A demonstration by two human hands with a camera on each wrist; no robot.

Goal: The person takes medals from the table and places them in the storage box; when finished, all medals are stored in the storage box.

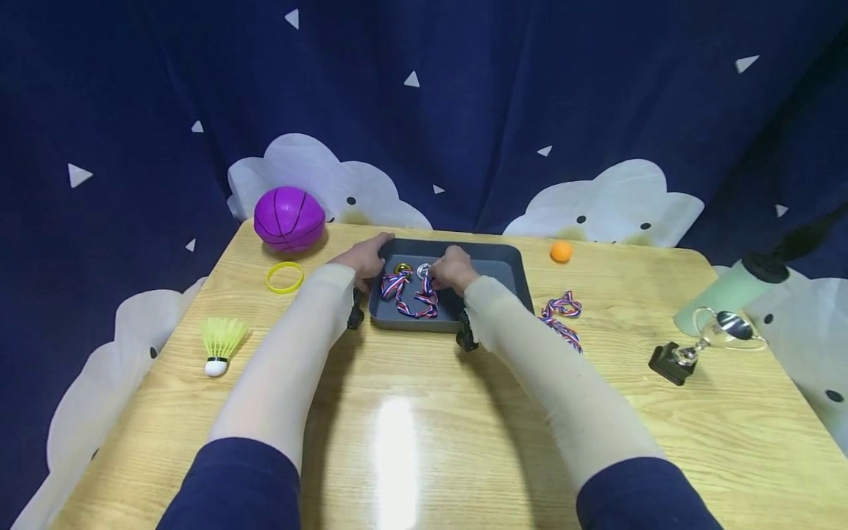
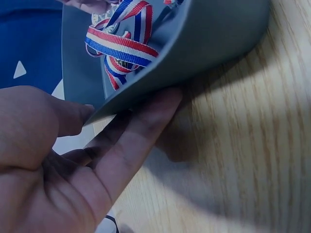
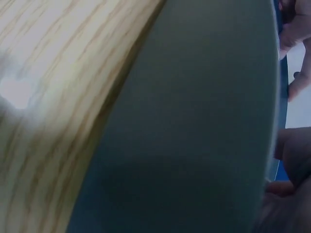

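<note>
Wood-grain table, dark starry curtain behind. My left hand grips the near-left rim of the grey tray, thumb on the edge, fingers straight beneath. My right hand sits inside the tray, fingertips pinching the silver medal; its striped ribbon trails below my fingers.

My left hand holds the left edge of the gray tray, thumb on top and fingers under the rim. The tray sits flat on the table. Two medals lie inside, one gold and one silver, with striped ribbons all tangled. My right hand pinches the silver medal.
</note>
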